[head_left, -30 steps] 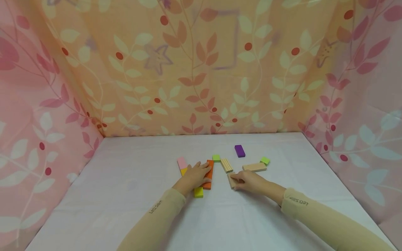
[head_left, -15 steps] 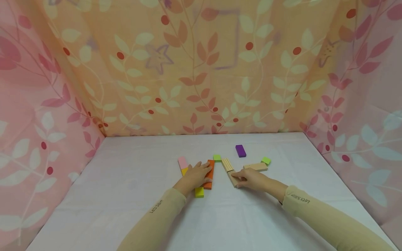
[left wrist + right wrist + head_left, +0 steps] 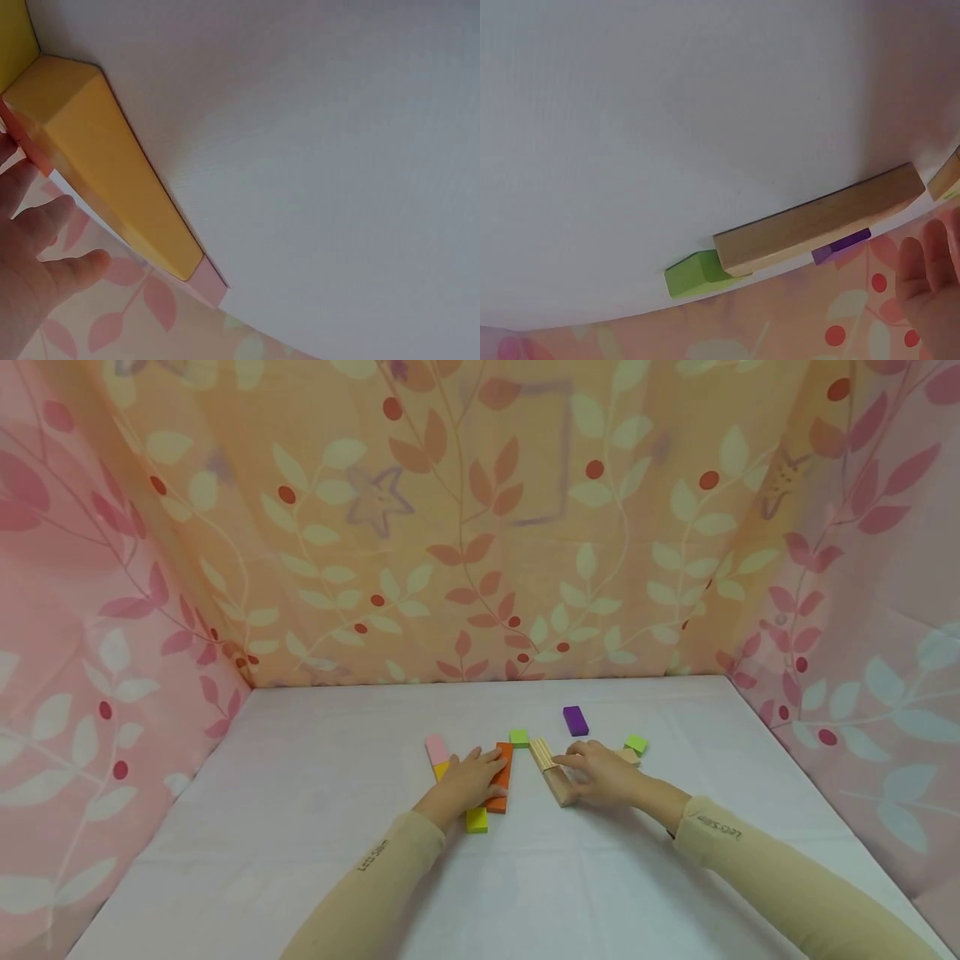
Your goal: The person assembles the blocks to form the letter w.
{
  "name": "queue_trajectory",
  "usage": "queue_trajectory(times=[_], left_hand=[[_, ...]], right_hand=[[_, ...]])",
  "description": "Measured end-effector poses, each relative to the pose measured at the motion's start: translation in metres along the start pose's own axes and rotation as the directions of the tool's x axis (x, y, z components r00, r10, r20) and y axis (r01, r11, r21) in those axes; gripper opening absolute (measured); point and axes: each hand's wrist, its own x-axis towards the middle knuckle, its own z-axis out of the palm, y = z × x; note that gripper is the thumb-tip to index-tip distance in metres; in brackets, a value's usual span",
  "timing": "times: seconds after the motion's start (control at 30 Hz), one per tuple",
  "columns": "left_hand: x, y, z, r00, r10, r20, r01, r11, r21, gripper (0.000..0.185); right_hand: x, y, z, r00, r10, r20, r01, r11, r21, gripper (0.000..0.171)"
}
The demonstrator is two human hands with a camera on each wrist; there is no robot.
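Note:
My left hand (image 3: 480, 770) lies flat, its straight fingers resting on an orange block (image 3: 502, 777). A yellow block (image 3: 475, 819) lies by its wrist, and a second yellow block (image 3: 105, 172) and a pink block (image 3: 436, 747) lie to its left. My right hand (image 3: 581, 774) rests with its fingers stretched out over a plain wooden block (image 3: 558, 789), its fingertips at the near end of a ridged wooden block (image 3: 541, 752). In the right wrist view the fingers (image 3: 922, 277) look relaxed and hold nothing.
A green block (image 3: 518, 737), a purple block (image 3: 575, 720), a light green block (image 3: 636, 743) and another wooden block (image 3: 817, 221) lie farther back on the white table (image 3: 315, 793). Leaf-patterned cloth walls (image 3: 480, 527) enclose the back and both sides.
My right hand slid the plain wooden block left into line with the ridged one, then moved farther back over it. The left hand stayed on the orange block.

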Motion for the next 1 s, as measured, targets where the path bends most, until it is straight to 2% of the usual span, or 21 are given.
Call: queue_trajectory(times=[0.1, 0.2, 0.3, 0.77, 1.0], left_hand=[[-0.0005, 0.0001, 0.0003, 1.000, 0.000, -0.003, 0.000, 1.000, 0.003, 0.064], [-0.0007, 0.0005, 0.0004, 1.000, -0.001, -0.004, 0.001, 1.000, 0.005, 0.064], [-0.0004, 0.0009, 0.0011, 1.000, 0.002, -0.004, -0.002, 1.000, 0.007, 0.063], [0.0023, -0.0001, 0.0026, 1.000, -0.003, 0.001, 0.003, 0.999, 0.042, 0.063], [0.0019, 0.0003, 0.0019, 1.000, -0.002, -0.007, 0.002, 0.999, 0.032, 0.063]], right_hand=[[0.0037, 0.0019, -0.0007, 0.998, -0.009, 0.058, 0.011, 1.000, -0.029, 0.065], [0.0075, 0.0033, -0.0004, 0.989, 0.007, 0.150, -0.007, 1.000, 0.000, 0.068], [0.0092, 0.0045, 0.0005, 0.981, 0.016, 0.191, -0.021, 0.999, 0.028, 0.067], [0.0073, 0.0057, 0.0061, 0.988, 0.009, 0.156, -0.017, 0.999, 0.046, 0.063], [0.0050, 0.0027, 0.0067, 0.989, -0.005, 0.147, -0.002, 0.999, 0.044, 0.061]])
